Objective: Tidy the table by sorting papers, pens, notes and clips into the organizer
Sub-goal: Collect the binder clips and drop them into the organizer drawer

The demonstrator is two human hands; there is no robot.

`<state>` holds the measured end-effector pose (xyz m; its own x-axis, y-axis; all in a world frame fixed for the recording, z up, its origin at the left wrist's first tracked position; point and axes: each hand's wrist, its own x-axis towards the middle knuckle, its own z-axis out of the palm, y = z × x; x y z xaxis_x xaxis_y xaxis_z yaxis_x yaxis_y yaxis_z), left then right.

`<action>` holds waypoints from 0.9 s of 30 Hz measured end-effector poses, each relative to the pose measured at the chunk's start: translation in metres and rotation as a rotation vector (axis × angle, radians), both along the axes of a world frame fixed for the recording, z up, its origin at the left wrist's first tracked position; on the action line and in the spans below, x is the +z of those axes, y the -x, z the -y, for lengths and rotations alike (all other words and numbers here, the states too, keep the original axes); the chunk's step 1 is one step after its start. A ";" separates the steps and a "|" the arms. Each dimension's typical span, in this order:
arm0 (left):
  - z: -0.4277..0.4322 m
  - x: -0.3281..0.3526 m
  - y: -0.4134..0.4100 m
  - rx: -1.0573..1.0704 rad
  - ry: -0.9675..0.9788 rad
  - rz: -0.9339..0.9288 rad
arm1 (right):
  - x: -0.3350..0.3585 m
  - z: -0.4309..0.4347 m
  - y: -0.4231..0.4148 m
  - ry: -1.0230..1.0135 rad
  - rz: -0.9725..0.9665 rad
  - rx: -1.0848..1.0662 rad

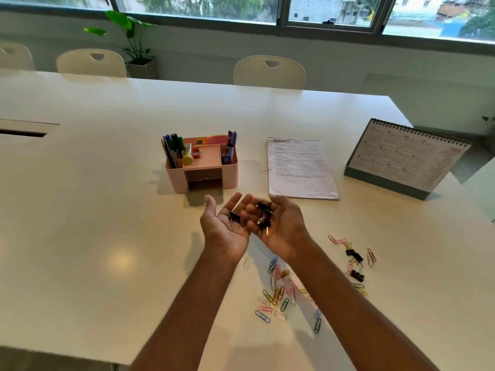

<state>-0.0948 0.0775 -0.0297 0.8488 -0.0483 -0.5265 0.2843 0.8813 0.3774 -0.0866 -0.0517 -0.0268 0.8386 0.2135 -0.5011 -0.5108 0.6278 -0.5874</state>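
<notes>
- Worktop [80, 210]: carries everything listed.
- Papers [301, 167]: flat stack just right of organizer [202, 164], not filed.
- Organizer: pens [172, 149] upright in end compartments, judged done; front drawer seemingly pulled out.
- Left grip [225, 226]: released, palm up, single binder clip [234, 219] resting on it.
- Right grip [284, 226]: cupped round binder-clip cluster [263, 215], touching left grip, just before organizer.
- Paper clips [278, 290]: scattered near front edge, all left.
- Loose binder clips [355, 261]: among them, left.
- Status: clip sorting judged barely begun.
</notes>
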 end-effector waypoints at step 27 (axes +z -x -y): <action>-0.077 0.027 -0.060 0.290 0.065 0.016 | 0.022 -0.123 -0.072 -0.296 -0.121 -0.230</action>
